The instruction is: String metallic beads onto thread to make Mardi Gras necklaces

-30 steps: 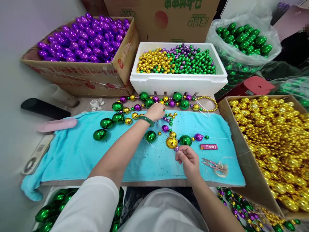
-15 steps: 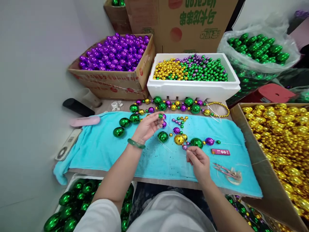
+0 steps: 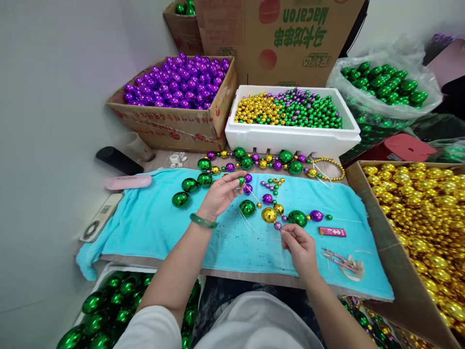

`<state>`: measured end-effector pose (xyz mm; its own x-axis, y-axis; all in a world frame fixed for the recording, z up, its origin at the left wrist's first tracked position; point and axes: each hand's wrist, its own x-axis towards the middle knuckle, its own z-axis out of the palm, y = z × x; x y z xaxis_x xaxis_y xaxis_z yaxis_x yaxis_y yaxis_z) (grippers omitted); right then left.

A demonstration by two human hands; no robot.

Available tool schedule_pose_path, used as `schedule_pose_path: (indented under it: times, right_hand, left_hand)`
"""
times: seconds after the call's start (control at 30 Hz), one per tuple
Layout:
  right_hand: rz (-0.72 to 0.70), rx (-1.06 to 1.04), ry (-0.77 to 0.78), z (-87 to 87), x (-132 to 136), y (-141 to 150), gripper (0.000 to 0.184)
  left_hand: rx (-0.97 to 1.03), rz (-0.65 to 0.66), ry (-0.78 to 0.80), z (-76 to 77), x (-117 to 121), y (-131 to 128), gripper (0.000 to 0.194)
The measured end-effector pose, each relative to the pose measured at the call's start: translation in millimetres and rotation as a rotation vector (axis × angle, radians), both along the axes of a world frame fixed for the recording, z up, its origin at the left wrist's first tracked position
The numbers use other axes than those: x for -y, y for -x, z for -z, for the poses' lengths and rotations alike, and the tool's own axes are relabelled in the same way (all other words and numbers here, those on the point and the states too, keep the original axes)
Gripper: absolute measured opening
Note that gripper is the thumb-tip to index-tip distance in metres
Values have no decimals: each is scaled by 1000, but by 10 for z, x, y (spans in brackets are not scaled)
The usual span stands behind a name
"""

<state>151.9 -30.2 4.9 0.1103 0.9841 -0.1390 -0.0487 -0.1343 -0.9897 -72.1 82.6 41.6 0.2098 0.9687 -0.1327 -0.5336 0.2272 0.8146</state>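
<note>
My left hand (image 3: 219, 195) hovers over the turquoise towel (image 3: 152, 223), fingers pinched on a small green bead (image 3: 241, 180) beside a purple bead (image 3: 248, 178). A thin clear thread (image 3: 254, 196) runs from there down to my right hand (image 3: 298, 246), which is closed in a pinch on the thread just below a small purple bead (image 3: 278, 226). Between the hands lie a green ball (image 3: 247, 208), a gold ball (image 3: 269, 214), another green ball (image 3: 297, 218) and a purple bead (image 3: 316, 215). A finished bead string (image 3: 269, 161) lies along the towel's far edge.
A cardboard box of purple balls (image 3: 178, 89) and a white foam box of small mixed beads (image 3: 290, 114) stand behind. A box of gold balls (image 3: 417, 218) is at right, green balls (image 3: 109, 305) below left. Snips (image 3: 339, 259) and a pink lighter (image 3: 332, 231) lie on the towel.
My left hand came back from the far bead string toward me, bringing a small green bead up to the thread. The right hand stayed pinched near the gold ball. The camera view shifted.
</note>
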Motion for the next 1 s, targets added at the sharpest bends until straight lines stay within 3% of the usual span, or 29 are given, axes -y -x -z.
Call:
schedule_pose_path:
  times: [0.13,0.27,0.43,0.6,0.83,1.0]
  right_hand:
    - [-21,1,25,16,-8,16,25]
    - [-54,-22,17,36,-41,88,28]
    - [-50,-100,53,102,-90,151,29]
    - [-12,-151,109,158,-113,121,26]
    - [36,-175,73,173,-106,13,24]
    - [58,-181,65,223,-107,-98,21]
  left_hand:
    - [-53,-12,-37,-5,36,-3,45]
    - [-146,89,-89,5,170,-113,56]
    - [-410,177,-143,51,410,-175,58]
    - [-723,-53,-164,180,441,85,37]
    - [-1216,-373,-205,427,354,486,31]
    - [-1374,-394,-192,496,339,531,30]
